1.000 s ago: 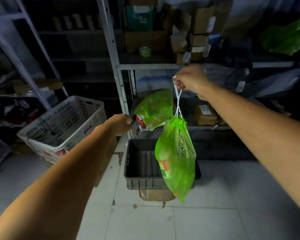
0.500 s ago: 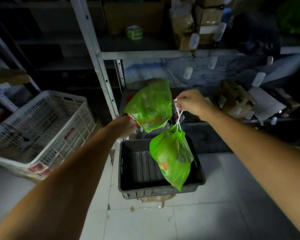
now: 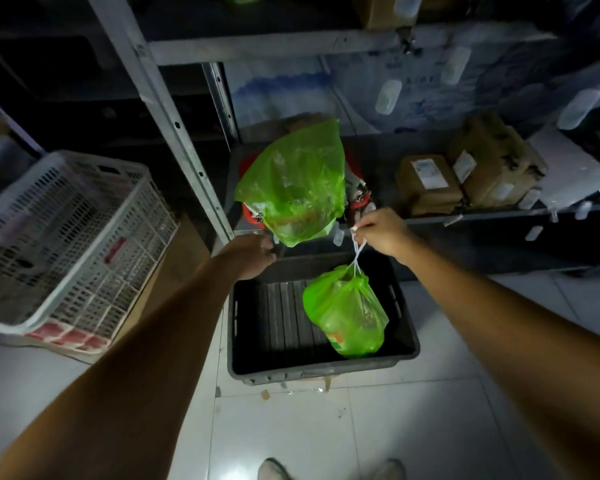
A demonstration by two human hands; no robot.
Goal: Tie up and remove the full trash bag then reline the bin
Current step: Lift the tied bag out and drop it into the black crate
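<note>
Head view, looking down at a tiled floor in front of a metal shelving rack (image 3: 174,123).

Right hand (image 3: 381,232): fingers pinch the white drawstring (image 3: 356,251) of the tied green trash bag (image 3: 347,313). The cord runs taut from the hand to the gathered neck. The bag hangs inside the dark plastic crate (image 3: 323,367), on its right side. It cannot be told whether the base touches the crate floor. An orange-and-green label shows through the film near the bottom; its text is not legible.

Left hand (image 3: 253,254): positioned at the far left corner of the crate, just below the lowest shelf edge. Fingers curl away from the camera; what they grasp, if anything, cannot be told.

A second green bag (image 3: 291,188) lines a red bin (image 3: 248,211) on the lowest shelf, far of the crate.

Right of it, cardboard boxes (image 3: 430,183) carry white labels, print unreadable. A white lattice basket (image 3: 66,237) at left has red markings, also unreadable.
</note>
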